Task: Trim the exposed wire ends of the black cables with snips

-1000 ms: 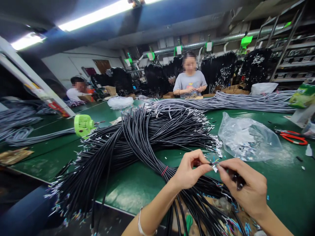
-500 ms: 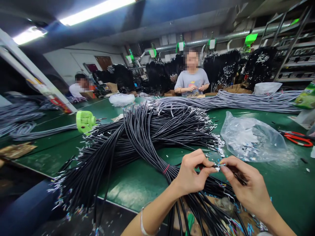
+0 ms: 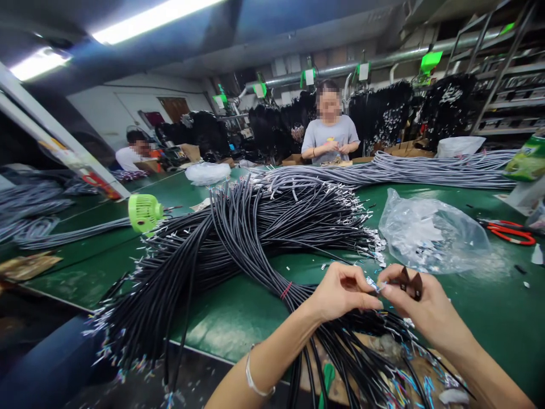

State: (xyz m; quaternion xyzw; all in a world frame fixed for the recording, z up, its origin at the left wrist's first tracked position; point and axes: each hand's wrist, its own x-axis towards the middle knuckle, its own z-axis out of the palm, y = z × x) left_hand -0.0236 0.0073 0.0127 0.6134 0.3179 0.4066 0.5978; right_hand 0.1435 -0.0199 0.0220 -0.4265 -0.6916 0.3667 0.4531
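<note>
Wires (image 3: 374, 286), thin and blue-white, run crosswise from the right hand (image 3: 426, 301), which pinches them, to just beside the left hand (image 3: 338, 292), whose grip is unclear, above black cables (image 3: 238, 238) on a green table (image 3: 221, 335).

Single view, worn on head; looks forward and down across green worktop (image 3: 225, 326), from its near side; wide sweep; left hand (image 3: 340, 292) and right hand (image 3: 426, 301) nearest lens, low and right of centre, forearms (image 3: 283, 339) rising from bottom edge; black cables (image 3: 264, 227) at middle distance, seen from above at slant; co-worker (image 3: 330, 136) farther off, beyond worktop, facing camera; ceiling lamp (image 3: 155, 23) at top edge, view reaching well above worktop.
</note>
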